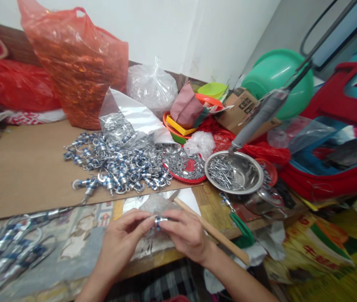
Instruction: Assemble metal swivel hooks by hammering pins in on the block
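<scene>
A small blue and silver metal fitting [159,222] is pinched between my two hands above the table's front edge. My left hand [125,235] grips its left side with thumb and fingertips. From the right, the fingers of my right hand [187,235] close round the same piece and partly cover it. Just beyond my hands lies a flat grey block [158,204], beside a tool with a long wooden handle [216,233], which passes behind my right wrist. Behind them is a heap of similar blue and silver fittings with hooks [122,167].
A steel bowl [258,186] of thin metal pins stands right of a red plate [191,181] with small metal parts. Several larger hooked fittings [9,251] lie front left. Behind stand an orange bag [81,71] and a green basin [279,79]. A grey-handled tool [260,113] slants over the bowl.
</scene>
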Available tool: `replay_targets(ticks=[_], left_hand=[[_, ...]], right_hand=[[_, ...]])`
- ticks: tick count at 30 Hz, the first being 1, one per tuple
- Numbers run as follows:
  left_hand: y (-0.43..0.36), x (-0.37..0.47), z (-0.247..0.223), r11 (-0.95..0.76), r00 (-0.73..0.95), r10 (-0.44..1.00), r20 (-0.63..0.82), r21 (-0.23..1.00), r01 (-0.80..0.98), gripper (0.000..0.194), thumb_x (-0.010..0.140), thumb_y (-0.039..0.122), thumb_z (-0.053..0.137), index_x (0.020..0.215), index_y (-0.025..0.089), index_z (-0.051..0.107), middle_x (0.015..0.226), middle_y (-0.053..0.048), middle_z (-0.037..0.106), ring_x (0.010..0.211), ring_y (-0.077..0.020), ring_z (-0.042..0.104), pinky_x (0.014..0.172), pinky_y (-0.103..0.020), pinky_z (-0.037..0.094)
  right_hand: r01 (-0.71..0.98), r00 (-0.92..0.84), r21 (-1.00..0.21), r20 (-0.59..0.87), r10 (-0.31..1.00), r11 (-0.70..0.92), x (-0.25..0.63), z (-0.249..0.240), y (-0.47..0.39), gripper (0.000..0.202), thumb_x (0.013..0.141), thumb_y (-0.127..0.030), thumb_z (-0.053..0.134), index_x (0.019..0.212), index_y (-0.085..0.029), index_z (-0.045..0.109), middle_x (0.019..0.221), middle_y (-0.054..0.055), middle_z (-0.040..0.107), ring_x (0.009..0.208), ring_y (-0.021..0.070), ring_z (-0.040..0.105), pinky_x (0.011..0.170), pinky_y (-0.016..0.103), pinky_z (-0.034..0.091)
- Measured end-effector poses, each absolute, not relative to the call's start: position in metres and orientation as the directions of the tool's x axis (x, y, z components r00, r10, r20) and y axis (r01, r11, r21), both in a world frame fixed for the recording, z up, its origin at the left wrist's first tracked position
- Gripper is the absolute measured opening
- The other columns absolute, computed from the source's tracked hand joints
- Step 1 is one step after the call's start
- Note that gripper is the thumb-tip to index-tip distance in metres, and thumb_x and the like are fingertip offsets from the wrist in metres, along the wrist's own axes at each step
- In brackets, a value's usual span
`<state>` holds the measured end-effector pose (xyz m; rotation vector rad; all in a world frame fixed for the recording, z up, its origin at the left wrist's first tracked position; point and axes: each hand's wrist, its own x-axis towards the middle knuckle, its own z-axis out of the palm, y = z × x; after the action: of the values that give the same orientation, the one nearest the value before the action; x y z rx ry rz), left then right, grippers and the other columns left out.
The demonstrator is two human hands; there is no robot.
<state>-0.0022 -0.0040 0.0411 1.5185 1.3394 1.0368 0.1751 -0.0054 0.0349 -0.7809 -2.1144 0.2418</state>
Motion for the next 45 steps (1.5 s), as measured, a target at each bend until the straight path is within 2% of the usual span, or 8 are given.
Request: replay_targets(ticks=[12,19,24,27,29,35,40,45], left_hand=[[-0.007,0.0,0.05,-0.22,0.106,0.975,0.195,0.899,0.378,0.014,0.071,0.031,0.056,0.067,0.022,0.066,0.087,-0.002,0.065,0.085,-0.0182,0.058,0.079,-0.027,0.042],[-0.012,0.002,0.045,0.142,0.09,0.985,-0.144,0.989,0.029,0.022,0.066,0.035,0.062,0.077,0.017,0.067,0.076,-0.005,0.07,0.073,-0.0194,0.063,0.068,-0.029,0.05],[-0.021,0.014,0.034,0.235,-0.01,0.97,-0.245,0.942,-0.239,0.068,0.055,0.03,0.072,0.117,0.018,0.047,0.085,-0.005,0.068,0.087,-0.0212,0.062,0.073,-0.03,0.052],[-0.021,0.019,0.029,0.263,-0.004,0.962,-0.274,0.927,-0.266,0.071,0.057,0.033,0.07,0.12,0.018,0.041,0.083,-0.005,0.068,0.086,-0.0223,0.063,0.068,-0.03,0.054],[-0.021,0.02,0.027,0.272,0.005,0.96,-0.281,0.922,-0.275,0.073,0.058,0.035,0.069,0.122,0.02,0.039,0.081,-0.004,0.067,0.084,-0.0228,0.063,0.064,-0.03,0.055],[-0.021,0.023,0.02,0.237,-0.008,0.97,-0.245,0.945,-0.225,0.073,0.06,0.032,0.068,0.123,0.02,0.035,0.074,-0.001,0.063,0.073,-0.0171,0.064,0.067,-0.027,0.053],[-0.018,0.023,0.013,0.189,-0.073,0.973,-0.219,0.936,-0.296,0.076,0.058,0.027,0.07,0.123,0.021,0.032,0.07,0.002,0.059,0.069,-0.0174,0.063,0.063,-0.03,0.054],[-0.017,0.024,0.006,0.138,-0.105,0.979,-0.177,0.942,-0.305,0.074,0.059,0.025,0.068,0.123,0.021,0.032,0.069,0.002,0.06,0.066,-0.0156,0.061,0.062,-0.029,0.053]], right_hand=[[0.467,-0.53,-0.222,0.705,0.472,0.856,0.181,0.044,-0.01,0.025,0.08,-0.011,0.047,0.1,-0.018,0.061,0.098,0.01,0.065,0.09,0.018,0.06,0.07,0.029,0.051],[0.394,-0.268,-0.634,0.612,0.744,0.665,0.167,0.039,-0.02,0.019,0.075,-0.014,0.057,0.089,-0.022,0.068,0.085,0.006,0.068,0.072,0.0134,0.064,0.064,0.022,0.052],[0.412,-0.271,-0.782,0.385,0.882,0.468,0.167,0.044,-0.016,0.011,0.071,-0.021,0.064,0.08,-0.018,0.07,0.072,0.004,0.068,0.064,0.013,0.063,0.059,0.02,0.051],[0.662,-0.377,-0.634,0.179,0.909,0.4,0.184,0.055,0.019,0.013,0.076,-0.026,0.059,0.082,-0.02,0.069,0.078,0.001,0.068,0.073,0.0111,0.063,0.067,0.018,0.049],[0.924,-0.172,-0.323,0.133,0.976,0.207,0.199,0.06,0.055,0.022,0.085,-0.023,0.046,0.099,-0.023,0.063,0.097,0.0,0.065,0.089,0.0106,0.059,0.079,0.02,0.045],[0.997,-0.019,-0.079,-0.009,1.0,0.018,0.22,0.044,0.14,0.021,0.083,-0.024,0.05,0.101,-0.014,0.056,0.1,0.008,0.059,0.091,0.0199,0.057,0.078,0.037,0.046],[0.998,-0.033,-0.059,-0.018,0.999,0.031,0.222,0.032,0.151,0.026,0.085,-0.029,0.048,0.107,-0.016,0.05,0.109,0.006,0.052,0.093,0.0177,0.054,0.078,0.037,0.046],[0.975,-0.037,-0.216,0.079,0.996,0.053,0.235,0.043,0.144,0.018,0.083,-0.019,0.047,0.092,-0.015,0.062,0.101,0.009,0.06,0.098,0.0195,0.054,0.083,0.031,0.04]])
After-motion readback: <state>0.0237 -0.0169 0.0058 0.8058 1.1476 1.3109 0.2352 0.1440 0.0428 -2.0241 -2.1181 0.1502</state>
